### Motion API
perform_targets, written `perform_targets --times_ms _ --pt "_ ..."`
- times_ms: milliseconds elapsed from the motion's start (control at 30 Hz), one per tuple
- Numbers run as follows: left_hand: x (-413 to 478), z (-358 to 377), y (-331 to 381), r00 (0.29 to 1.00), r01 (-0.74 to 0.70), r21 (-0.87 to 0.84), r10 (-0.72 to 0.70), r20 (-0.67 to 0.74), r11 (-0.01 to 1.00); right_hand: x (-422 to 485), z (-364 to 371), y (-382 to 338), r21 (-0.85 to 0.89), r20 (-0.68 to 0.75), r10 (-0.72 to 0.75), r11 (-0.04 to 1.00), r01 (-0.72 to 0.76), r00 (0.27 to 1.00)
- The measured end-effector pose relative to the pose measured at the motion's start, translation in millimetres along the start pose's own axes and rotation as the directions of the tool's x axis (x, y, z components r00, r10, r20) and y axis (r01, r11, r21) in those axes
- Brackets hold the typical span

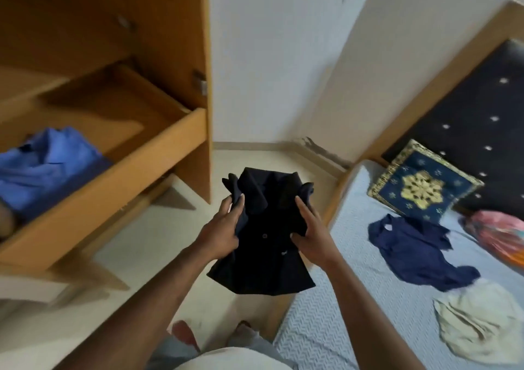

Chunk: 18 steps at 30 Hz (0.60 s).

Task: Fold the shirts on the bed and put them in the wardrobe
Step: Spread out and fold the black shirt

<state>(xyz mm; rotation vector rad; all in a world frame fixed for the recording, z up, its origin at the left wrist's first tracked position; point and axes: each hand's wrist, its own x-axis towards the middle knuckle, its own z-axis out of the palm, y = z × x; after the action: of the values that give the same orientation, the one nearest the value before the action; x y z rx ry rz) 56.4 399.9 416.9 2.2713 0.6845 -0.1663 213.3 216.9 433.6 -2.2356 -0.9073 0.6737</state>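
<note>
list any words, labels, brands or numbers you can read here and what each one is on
None: no word, number or brand can be read in this view.
black shirt, held by the left hand and right hand: only buttons, no print.
cushion: gold flower and star pattern, no letters.
navy shirt on the bed: a pale patch at the collar, perhaps a label, too small to read.

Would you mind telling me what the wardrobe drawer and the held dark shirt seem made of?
The drawer looks like laminated wood board, matte orange-brown, flat square edges. The dark shirt seems soft matte cloth, possibly cotton; it drapes limply.
</note>
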Motion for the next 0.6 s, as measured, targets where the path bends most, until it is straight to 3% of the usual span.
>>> perform_targets --times_ms 200,333,433,600 --pt "-9.0 -84.9 -52.2 0.980 0.047 -0.080 -0.061 -0.191 0.996 69.2 28.2 -88.9 -0.050 0.043 -0.196 0.979 0.198 0.980" --pt "-14.9 -137.7 -97.8 0.923 0.038 -0.076 -0.064 -0.378 0.996 115.0 61.3 -153.5 -0.052 0.024 -0.307 0.950 0.308 0.951" --pt "-20.3 -181.8 -126.4 0.863 0.061 -0.043 -0.075 -0.499 0.997 149.3 83.3 -202.2 -0.055 0.029 -0.409 0.910 0.410 0.912" --pt "-37.5 -249.5 -163.3 0.688 0.145 0.026 -0.082 -0.721 0.989 203.9 116.2 -284.5 -0.089 0.079 -0.592 0.797 0.598 0.802"
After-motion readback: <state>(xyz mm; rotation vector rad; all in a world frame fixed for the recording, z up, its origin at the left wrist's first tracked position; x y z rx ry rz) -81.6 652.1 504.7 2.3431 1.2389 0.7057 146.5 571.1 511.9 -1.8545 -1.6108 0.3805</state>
